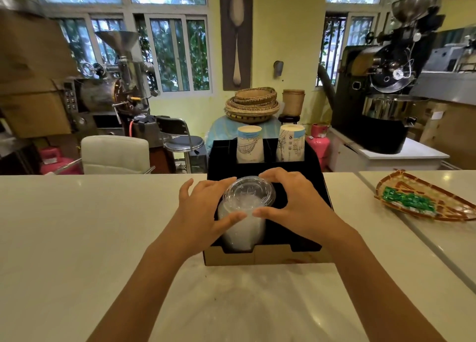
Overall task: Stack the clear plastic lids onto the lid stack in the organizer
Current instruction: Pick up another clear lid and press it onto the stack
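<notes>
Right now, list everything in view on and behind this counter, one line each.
lid stack: one, clear and cloudy white, front left slot of the organizer
organizer: one, black with a tan front, centre of the counter
paper cup stacks: two, white with blue print, back slots of the organizer
counter: one, white, foreground
tray: one, woven orange-brown, right on the counter, holding green packets
woven baskets: a pile, tan, behind the organizer
roasting machines: two, dark metal, back left and back right
chair: one, white, behind the counter at left
left hand: one, on the lid stack's left side
right hand: one, on the lid stack's right side
</notes>
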